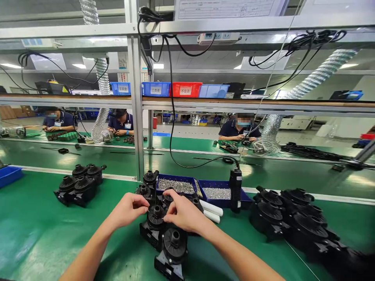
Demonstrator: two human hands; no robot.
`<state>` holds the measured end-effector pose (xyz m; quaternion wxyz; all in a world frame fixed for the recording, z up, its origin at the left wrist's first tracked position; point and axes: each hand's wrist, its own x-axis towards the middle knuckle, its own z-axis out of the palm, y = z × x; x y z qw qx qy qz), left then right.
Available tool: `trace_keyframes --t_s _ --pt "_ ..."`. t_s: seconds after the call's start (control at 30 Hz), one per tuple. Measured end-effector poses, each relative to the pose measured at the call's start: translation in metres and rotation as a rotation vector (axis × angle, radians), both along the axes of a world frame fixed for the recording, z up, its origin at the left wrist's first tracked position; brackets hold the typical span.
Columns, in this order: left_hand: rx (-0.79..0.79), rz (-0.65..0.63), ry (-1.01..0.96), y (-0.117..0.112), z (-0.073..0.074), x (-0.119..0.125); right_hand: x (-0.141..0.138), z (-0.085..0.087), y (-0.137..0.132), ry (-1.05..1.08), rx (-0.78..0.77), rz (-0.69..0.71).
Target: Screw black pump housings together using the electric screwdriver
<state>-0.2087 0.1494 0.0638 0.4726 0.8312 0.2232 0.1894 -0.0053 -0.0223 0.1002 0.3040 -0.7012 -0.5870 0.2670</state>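
Both my hands are over a round black blower-like housing (156,216) with a short spout on top. My left hand (129,210) is at its left edge, thumb and forefinger pinched together; what they hold, if anything, is too small to see. On the other side my right hand (186,212) pinches a tiny pale piece, seemingly a screw, against the housing's right edge. A similar black housing (175,244) sits nearer to me, and several more stand behind, partly hidden by my right hand. Two blue bins of small metal screws (175,186) (216,193) lie beyond.
A black electric screwdriver (235,189) hangs on a cable before the right bin. White tubes (211,210) lie beside the housings. More black housings stand at left (80,185) and right (301,218). A metal post (137,117) rises behind; co-workers sit across the bench.
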Motion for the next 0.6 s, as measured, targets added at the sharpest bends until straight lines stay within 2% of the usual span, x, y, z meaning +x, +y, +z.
trace_keyframes --t_s 0.07,0.27,0.6 --pt "-0.017 -0.016 0.029 0.001 -0.001 -0.001 0.001 0.0 0.001 -0.014 -0.036 0.015" --pt "0.158 -0.025 0.022 0.003 0.001 -0.004 0.004 0.004 0.004 -0.038 -0.151 0.069" --pt "0.197 -0.119 -0.039 -0.002 -0.004 0.0 0.006 -0.001 0.015 -0.027 -0.225 0.094"
